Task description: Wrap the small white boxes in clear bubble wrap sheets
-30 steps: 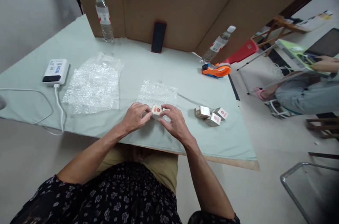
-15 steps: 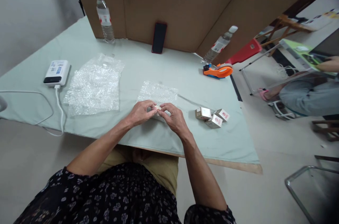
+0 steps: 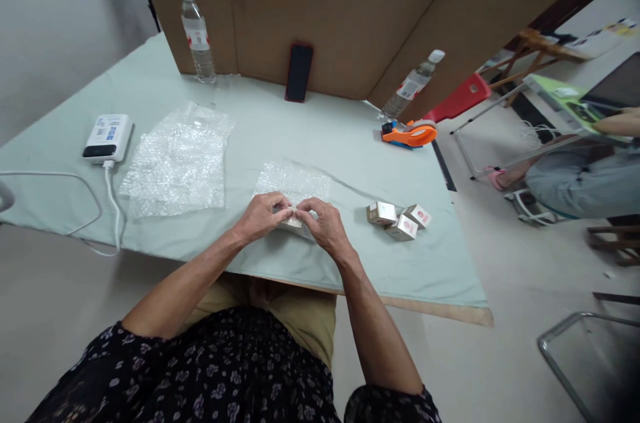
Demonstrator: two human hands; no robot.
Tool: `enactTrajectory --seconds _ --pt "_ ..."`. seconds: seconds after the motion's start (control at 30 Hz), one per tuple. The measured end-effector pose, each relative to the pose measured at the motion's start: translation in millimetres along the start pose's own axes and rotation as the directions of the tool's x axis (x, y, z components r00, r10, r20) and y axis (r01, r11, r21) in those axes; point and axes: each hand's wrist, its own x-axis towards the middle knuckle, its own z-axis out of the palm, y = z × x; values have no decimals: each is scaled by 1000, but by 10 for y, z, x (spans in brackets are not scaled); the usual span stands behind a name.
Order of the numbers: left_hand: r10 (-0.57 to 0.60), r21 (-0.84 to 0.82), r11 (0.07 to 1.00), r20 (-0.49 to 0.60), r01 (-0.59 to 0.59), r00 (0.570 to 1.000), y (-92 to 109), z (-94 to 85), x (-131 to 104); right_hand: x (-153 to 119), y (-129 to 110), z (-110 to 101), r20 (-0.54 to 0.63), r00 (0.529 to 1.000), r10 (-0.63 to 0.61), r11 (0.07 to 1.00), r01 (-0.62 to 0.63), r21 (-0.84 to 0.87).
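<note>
Near the table's front edge, my left hand point(image 3: 265, 215) and my right hand point(image 3: 321, 222) meet with fingertips pinched on a small piece of bubble wrap point(image 3: 290, 180). A small pale box point(image 3: 291, 222) shows partly beneath my fingers, on the wrap; the rest of it is hidden. Several small boxes point(image 3: 402, 227) stand close together to the right of my right hand. A larger stack of bubble wrap point(image 3: 177, 166) lies to the left of my left hand.
A white power bank point(image 3: 109, 138) with a cable is at the left. Along the cardboard are a bottle point(image 3: 199, 36), a phone point(image 3: 299, 72) and a tilted bottle point(image 3: 414, 84). An orange tape dispenser point(image 3: 410, 134) lies at the right. Beyond sits a person point(image 3: 585, 180).
Both hands have shifted slightly toward the table's front edge, and the small wrap's near part has moved with them. More of the pale box shows under my fingers.
</note>
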Motion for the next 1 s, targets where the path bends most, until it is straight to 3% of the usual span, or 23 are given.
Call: enactTrajectory --seconds 0.2,0.33,0.57,0.73,0.8,0.87,0.93,1.0 --pt "-77 27 997 4 77 997 3 -11 -3 -62 37 -151 2 999 49 985 -48 166" --pt "-94 16 995 1 94 996 -17 3 -2 -205 112 -206 28 992 125 974 -128 187" --pt "-130 -11 991 21 130 991 -34 0 -10 -227 257 -39 -81 971 224 947 -197 255" --pt "-144 -21 989 26 145 989 -5 -14 -8 -302 227 -89 -235 928 290 940 -231 249" --pt "-147 -39 988 30 148 989 -2 -13 -11 -341 152 -156 -296 926 233 965 -182 190" --pt "-147 -40 988 38 149 988 -1 -13 -17 -354 54 -212 -326 940 99 995 -82 65" --pt "-146 -30 989 41 147 988 0 -17 -25 -332 -33 -228 -250 967 -51 997 35 -70" --pt "-144 -24 989 38 145 989 6 -21 -32 -290 -88 -195 -96 986 -136 979 119 -163"
